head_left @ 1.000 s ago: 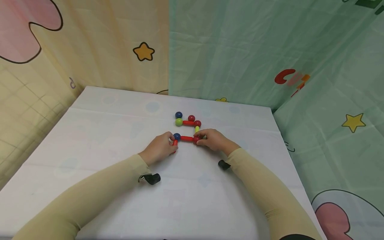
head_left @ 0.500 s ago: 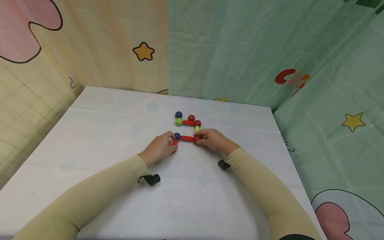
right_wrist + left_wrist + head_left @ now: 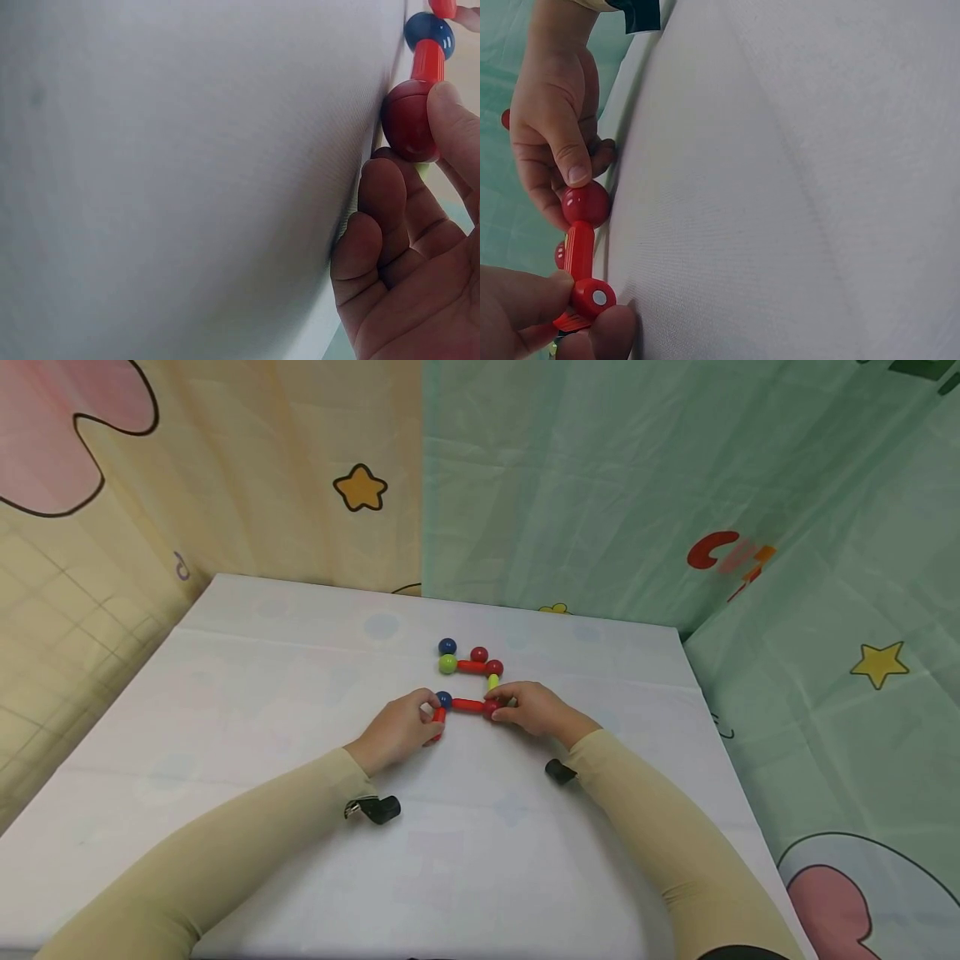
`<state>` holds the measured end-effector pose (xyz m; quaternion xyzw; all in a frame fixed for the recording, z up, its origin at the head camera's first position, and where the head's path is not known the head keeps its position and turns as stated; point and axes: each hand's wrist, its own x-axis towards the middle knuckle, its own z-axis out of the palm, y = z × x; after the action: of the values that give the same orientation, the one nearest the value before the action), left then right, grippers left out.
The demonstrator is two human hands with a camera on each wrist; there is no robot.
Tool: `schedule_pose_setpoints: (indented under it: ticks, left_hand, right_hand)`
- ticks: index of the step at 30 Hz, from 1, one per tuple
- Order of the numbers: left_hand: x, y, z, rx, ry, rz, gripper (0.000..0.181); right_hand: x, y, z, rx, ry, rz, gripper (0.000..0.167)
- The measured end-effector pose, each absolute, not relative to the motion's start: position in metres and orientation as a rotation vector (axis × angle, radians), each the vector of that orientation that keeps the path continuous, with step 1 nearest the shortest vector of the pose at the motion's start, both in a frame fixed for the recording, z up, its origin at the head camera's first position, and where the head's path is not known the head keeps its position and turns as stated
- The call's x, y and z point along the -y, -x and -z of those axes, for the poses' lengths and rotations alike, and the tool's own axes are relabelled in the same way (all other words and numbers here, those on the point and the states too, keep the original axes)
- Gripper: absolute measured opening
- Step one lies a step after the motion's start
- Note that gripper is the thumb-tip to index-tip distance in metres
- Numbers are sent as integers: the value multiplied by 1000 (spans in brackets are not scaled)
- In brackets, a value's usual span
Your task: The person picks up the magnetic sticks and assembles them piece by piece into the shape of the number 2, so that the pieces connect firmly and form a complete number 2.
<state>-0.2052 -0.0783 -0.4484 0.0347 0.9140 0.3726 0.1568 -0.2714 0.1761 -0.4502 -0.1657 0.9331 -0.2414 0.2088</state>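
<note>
In the head view my left hand (image 3: 397, 731) pinches a short red rod (image 3: 438, 724) that meets a blue ball (image 3: 444, 700). A second red rod (image 3: 467, 706) runs from that ball to a dark red ball (image 3: 491, 708), gripped by my right hand (image 3: 538, 710). From there a yellow-green rod (image 3: 492, 682) leads back to another red ball (image 3: 494, 668). The left wrist view shows the pinched rod's round end (image 3: 593, 298) between finger and thumb. My right thumb and fingers hold the red ball (image 3: 409, 121) in the right wrist view.
Farther back, a red rod (image 3: 472, 667) joins a green ball (image 3: 447, 664), with a blue ball (image 3: 447, 647) behind it and a red ball (image 3: 479, 654) beside the rod. All lie on a white-covered table (image 3: 300, 877) bordered by printed curtains (image 3: 555, 485).
</note>
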Motion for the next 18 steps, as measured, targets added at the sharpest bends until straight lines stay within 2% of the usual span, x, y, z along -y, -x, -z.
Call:
schedule_pose_setpoints:
  ticks: [18]
  left_hand:
    - [79, 206, 449, -2555, -54, -1122, 37]
  right_hand:
    - [-176, 270, 450, -2600, 472, 667, 42]
